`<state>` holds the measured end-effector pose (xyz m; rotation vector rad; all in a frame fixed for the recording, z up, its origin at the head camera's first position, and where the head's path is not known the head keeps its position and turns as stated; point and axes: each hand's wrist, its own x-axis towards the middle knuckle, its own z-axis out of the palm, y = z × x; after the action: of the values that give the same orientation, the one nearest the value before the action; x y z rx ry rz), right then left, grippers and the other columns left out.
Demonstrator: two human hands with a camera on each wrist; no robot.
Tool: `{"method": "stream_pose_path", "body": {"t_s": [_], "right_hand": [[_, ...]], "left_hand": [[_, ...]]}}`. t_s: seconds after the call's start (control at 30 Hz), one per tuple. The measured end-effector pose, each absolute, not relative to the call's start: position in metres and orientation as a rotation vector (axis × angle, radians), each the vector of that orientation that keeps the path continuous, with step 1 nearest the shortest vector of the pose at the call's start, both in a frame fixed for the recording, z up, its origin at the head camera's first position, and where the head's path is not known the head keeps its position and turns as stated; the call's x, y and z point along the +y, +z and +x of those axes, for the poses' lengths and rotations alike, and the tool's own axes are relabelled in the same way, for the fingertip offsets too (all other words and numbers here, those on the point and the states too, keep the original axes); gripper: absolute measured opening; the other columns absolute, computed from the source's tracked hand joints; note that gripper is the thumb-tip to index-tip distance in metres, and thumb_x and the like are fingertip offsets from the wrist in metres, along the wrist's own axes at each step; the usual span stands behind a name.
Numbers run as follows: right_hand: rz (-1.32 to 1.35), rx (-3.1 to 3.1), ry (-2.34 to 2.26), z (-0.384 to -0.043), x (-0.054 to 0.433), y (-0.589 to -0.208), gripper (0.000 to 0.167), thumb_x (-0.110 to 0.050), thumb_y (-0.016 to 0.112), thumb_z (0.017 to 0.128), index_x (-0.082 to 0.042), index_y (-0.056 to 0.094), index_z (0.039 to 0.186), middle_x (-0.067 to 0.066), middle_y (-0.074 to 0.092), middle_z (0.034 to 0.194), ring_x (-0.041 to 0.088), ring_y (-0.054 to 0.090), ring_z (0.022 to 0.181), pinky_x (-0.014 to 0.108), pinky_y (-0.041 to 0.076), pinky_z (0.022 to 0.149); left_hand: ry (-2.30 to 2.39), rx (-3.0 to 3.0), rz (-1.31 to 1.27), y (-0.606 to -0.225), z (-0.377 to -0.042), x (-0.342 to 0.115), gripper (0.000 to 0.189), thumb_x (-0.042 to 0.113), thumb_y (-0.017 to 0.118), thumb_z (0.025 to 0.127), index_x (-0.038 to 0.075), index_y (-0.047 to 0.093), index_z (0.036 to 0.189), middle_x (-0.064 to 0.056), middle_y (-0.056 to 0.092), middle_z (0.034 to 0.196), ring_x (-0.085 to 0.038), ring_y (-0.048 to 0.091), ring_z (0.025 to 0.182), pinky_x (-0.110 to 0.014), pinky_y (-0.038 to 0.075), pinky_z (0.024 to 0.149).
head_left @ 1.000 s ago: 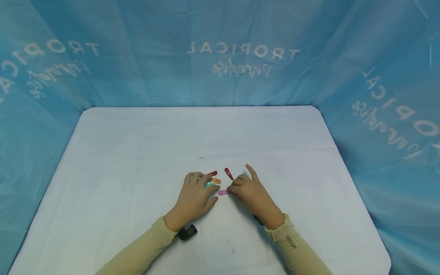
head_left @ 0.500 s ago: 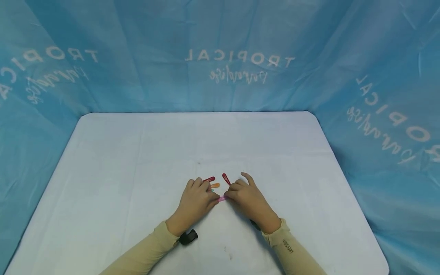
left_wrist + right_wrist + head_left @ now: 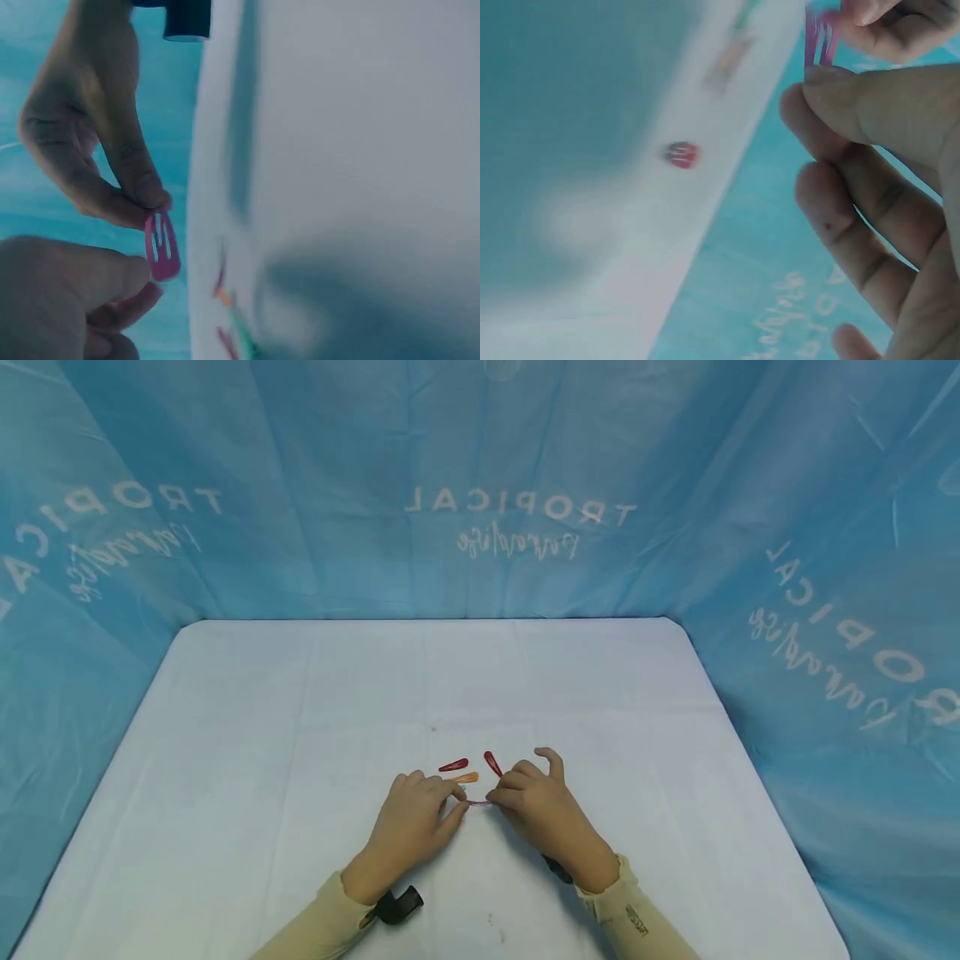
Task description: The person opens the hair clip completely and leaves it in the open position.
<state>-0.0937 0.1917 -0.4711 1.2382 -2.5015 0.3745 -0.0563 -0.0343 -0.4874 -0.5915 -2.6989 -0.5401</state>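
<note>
A pink snap hair clip (image 3: 478, 803) spans the small gap between the two hands. My left hand (image 3: 411, 827) pinches one end between thumb and fingertip. From the other side, my right hand (image 3: 546, 814) pinches the opposite end, its little finger raised away. In the left wrist view the pink clip (image 3: 163, 251) hangs beyond the table edge line, slots showing, with the right hand (image 3: 97, 120) above it and the left hand (image 3: 67, 289) below. Up close in the right wrist view, thumb and finger of the right hand (image 3: 900, 142) grip the clip (image 3: 821, 37).
Just past the hands lie a dark red clip (image 3: 453, 765), an orange clip (image 3: 467, 777) and a second red clip (image 3: 492, 763), partly behind the right hand. A teal clip (image 3: 462, 787) is mostly hidden by the left fingers. Blue printed curtains (image 3: 315, 560) surround the white table (image 3: 300, 710).
The left hand has come onto the pink clip's free end, and the clip is now turned edge-on between both hands. The head view has tilted up slightly.
</note>
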Motion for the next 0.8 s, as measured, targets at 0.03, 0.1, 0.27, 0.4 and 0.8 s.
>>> {"method": "stream_pose_path", "body": {"t_s": [0.03,0.1,0.27,0.4,0.8], "right_hand": [[1.238,-2.479,0.400,-0.092,0.191,-0.467,0.020,-0.009,0.087,0.077,-0.024,0.078,0.087,-0.012,0.070,0.085,0.012,0.061,0.090,0.061,0.032,0.101],[1.238,-2.438,0.436,-0.090,0.190,-0.459,0.018,-0.010,0.086,0.079,-0.023,0.078,0.088,-0.012,0.071,0.086,0.012,0.061,0.091,0.061,0.032,0.100],[1.259,-2.366,0.482,-0.088,0.186,-0.443,0.016,-0.011,0.084,0.082,-0.023,0.077,0.090,-0.012,0.071,0.089,0.012,0.062,0.092,0.061,0.032,0.098],[1.258,-2.329,0.548,-0.082,0.185,-0.435,0.012,-0.013,0.081,0.086,-0.022,0.079,0.093,-0.011,0.071,0.090,0.012,0.060,0.091,0.061,0.031,0.096],[1.075,-2.162,1.058,-0.070,0.176,-0.410,0.010,-0.028,0.076,0.092,-0.020,0.081,0.093,-0.010,0.072,0.088,0.011,0.055,0.085,0.045,0.019,0.079]], "left_hand": [[-0.588,-2.685,-0.570,-0.485,-0.054,-0.036,0.014,0.033,0.081,0.084,0.023,0.077,0.093,0.015,0.043,0.061,-0.007,0.032,0.059,-0.026,0.029,0.062],[-0.683,-2.637,-0.551,-0.479,-0.050,-0.039,0.020,0.033,0.084,0.082,0.022,0.078,0.098,0.017,0.037,0.058,-0.005,0.029,0.059,-0.024,0.028,0.062],[-0.812,-2.453,-0.598,-0.468,-0.044,-0.043,0.013,0.030,0.084,0.083,0.021,0.080,0.091,0.016,0.034,0.056,-0.003,0.026,0.059,-0.023,0.025,0.061],[-0.842,-2.378,-0.595,-0.462,-0.039,-0.045,0.024,0.042,0.070,0.095,0.021,0.080,0.088,0.016,0.033,0.054,-0.003,0.026,0.059,-0.023,0.024,0.061],[-1.080,-2.192,-0.533,-0.428,-0.034,-0.049,0.030,0.045,0.069,0.094,0.019,0.080,0.085,0.007,0.026,0.052,-0.007,0.023,0.060,-0.024,0.021,0.066]]}}
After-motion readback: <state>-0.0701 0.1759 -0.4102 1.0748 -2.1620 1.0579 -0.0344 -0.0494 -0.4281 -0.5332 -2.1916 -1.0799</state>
